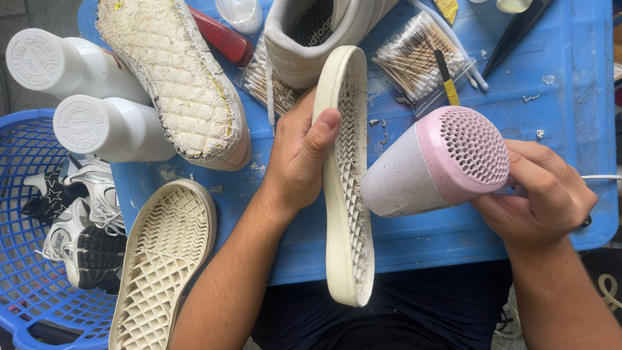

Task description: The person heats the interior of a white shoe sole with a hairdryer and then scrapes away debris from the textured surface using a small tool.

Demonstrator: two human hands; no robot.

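Note:
My left hand (299,154) grips a detached cream rubber shoe sole (350,181), held on edge with its ribbed inner side turned to the right. My right hand (543,194) holds a pink and white hair dryer (435,162), whose nozzle end points at the sole's ribbed face from a few centimetres away. Both are above a blue plastic table (453,240). A grey sneaker upper (311,39) stands just beyond the sole's top.
A soleless shoe (175,84) lies bottom-up at upper left, beside two white bottles (97,97). A second sole (162,259) leans at lower left. A blue basket (26,285) holds sneakers. Bags of cotton swabs (414,58), a red brush and a yellow-handled tool lie on the table.

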